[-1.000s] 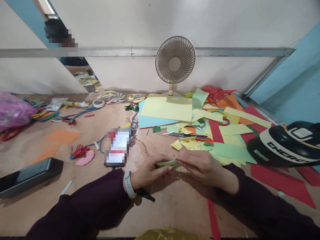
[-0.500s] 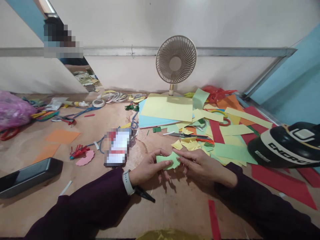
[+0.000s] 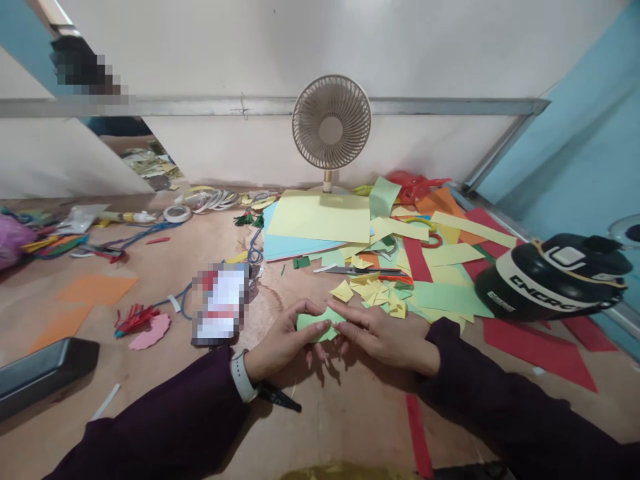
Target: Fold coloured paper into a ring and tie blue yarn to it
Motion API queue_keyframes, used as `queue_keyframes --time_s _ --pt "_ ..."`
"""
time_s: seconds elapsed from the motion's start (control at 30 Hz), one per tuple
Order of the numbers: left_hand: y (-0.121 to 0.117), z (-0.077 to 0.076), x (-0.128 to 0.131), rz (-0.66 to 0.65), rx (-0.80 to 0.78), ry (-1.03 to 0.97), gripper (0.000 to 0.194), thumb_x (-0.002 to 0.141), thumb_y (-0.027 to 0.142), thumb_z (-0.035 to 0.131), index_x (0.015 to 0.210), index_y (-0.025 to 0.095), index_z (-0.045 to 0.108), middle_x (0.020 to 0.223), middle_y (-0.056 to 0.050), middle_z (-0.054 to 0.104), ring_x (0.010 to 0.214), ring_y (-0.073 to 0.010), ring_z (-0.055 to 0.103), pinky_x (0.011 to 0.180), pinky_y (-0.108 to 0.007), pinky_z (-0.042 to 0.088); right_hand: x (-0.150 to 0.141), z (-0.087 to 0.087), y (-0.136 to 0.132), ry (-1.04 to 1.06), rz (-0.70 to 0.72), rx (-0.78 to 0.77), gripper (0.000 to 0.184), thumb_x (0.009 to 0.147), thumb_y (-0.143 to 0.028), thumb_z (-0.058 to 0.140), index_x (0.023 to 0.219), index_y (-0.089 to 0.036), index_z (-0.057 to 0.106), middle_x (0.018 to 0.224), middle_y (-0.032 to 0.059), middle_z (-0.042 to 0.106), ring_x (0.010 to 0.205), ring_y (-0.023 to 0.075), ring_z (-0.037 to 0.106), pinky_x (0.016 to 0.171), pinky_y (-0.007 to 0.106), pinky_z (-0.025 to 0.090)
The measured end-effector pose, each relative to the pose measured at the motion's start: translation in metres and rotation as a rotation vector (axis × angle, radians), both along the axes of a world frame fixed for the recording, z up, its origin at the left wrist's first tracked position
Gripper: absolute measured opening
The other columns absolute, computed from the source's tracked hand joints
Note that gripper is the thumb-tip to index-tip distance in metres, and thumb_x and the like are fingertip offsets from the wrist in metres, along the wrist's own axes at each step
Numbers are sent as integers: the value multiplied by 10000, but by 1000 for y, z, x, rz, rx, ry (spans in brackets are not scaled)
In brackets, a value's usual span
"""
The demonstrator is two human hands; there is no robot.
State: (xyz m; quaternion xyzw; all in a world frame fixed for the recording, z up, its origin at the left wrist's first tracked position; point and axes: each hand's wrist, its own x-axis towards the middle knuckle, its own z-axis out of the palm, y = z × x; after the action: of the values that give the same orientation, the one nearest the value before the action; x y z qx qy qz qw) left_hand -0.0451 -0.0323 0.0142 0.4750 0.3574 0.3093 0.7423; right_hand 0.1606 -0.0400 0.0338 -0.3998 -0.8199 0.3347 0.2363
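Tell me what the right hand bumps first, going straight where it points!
The right hand would first meet the small, flat light-green paper piece; they seem to touch, though depth is unclear.

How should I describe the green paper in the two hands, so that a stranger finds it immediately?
From the round fan, look down past the big yellow sheet to the left hand and the right hand. Both hold the green paper; unlike the green strip beside the black bottle, it is small and gripped in fingers.

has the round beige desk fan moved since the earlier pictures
No. Against the grey metal rail behind it, the round beige desk fan stands in the same place; the whole view has shifted.
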Motion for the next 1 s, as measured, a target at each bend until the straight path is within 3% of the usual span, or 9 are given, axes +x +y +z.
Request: queue_keyframes --time_s 0.13,0.2,0.33,0.43,0.57,0.67,0.8,0.9,1.0 --pt "-1 1 1 58 -57 -57 398 771 393 755 930 184 456 713 4 701 470 -99 634 413 -155 444 13 15 13 21 35 -75 465 973 -393 444 1366 -156 519 917 69 744 779 166 691 714 294 550" --pt "-1 1 2 84 -82 -85 397 772 374 759 976 189 473 749 -11 711 533 -121 665 457 -175 478 34 28 24 20 -37 -121 452 970 -416 436 1327 -164 552 807 36 733 658 145 668 616 263 528" --pt "1 2 1 42 -56 -55 510 801 372 731 1195 226 441 938 -77 725 774 -217 727 513 -208 510 84 47 44 -399 -173 195 298 883 -390 584 1072 -188 693 931 66 692 829 202 638 702 304 472" --pt "3 3 1 66 -44 -38 484 791 378 739 1142 221 445 931 -76 728 738 -201 723 509 -196 487 103 43 52 -702 -247 255 205 795 -300 661 969 -195 692 929 65 661 828 216 621 617 273 415" --pt "3 5 0 78 -16 13 395 756 367 771 963 176 496 824 -64 737 645 -157 694 522 -196 477 102 34 56 -837 -296 229 74 779 -169 605 775 -196 673 839 53 652 734 194 607 528 256 325" --pt "4 5 -1 63 0 47 422 734 365 787 1015 171 539 807 -42 731 612 -133 670 531 -199 479 101 42 56 -771 -343 223 112 821 -189 567 748 -192 651 808 47 671 721 193 614 561 267 365" --pt "6 2 -3 38 53 81 348 692 370 812 818 136 588 762 -39 716 619 -127 654 546 -201 471 95 62 44 -389 -349 175 160 879 -328 563 826 -196 635 767 19 691 710 174 642 630 270 454" --pt "5 0 -4 -30 63 -21 282 712 328 804 788 143 605 1059 -98 720 917 -195 692 745 -261 516 72 61 30 -207 -281 209 162 894 -334 562 844 -201 641 735 10 690 646 153 632 598 256 463" --pt "2 -2 -4 -126 54 -91 253 704 298 811 771 147 619 1270 -115 631 1135 -240 617 857 -308 504 39 42 14 -183 -203 317 162 924 -283 528 851 -196 644 773 29 697 666 150 627 609 256 463"
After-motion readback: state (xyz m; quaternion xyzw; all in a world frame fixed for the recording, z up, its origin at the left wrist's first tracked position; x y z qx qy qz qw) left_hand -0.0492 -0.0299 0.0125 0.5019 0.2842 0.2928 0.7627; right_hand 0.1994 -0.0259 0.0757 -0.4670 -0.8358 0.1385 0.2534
